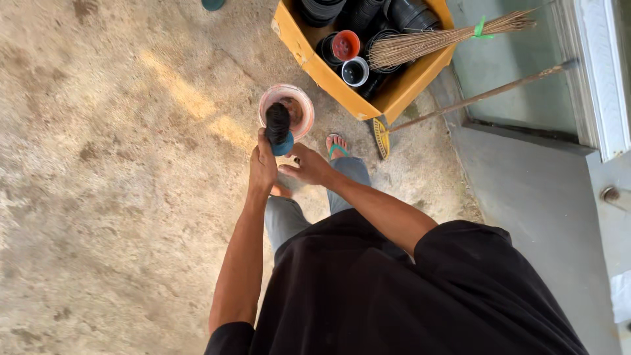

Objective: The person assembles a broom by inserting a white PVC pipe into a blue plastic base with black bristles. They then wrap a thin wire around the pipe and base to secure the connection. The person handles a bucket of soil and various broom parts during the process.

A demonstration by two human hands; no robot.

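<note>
The left hand (263, 167) had its fingers wrapped around a stack of black pots (278, 125) — held over a clear plastic tub (302, 108) — while the right hand (309, 165) touched its blue base, fingers loosely curled.

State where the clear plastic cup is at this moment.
In the head view the cup sits upper centre, just beyond the left hand and its dark stack of pots, left of the yellow box.
</note>
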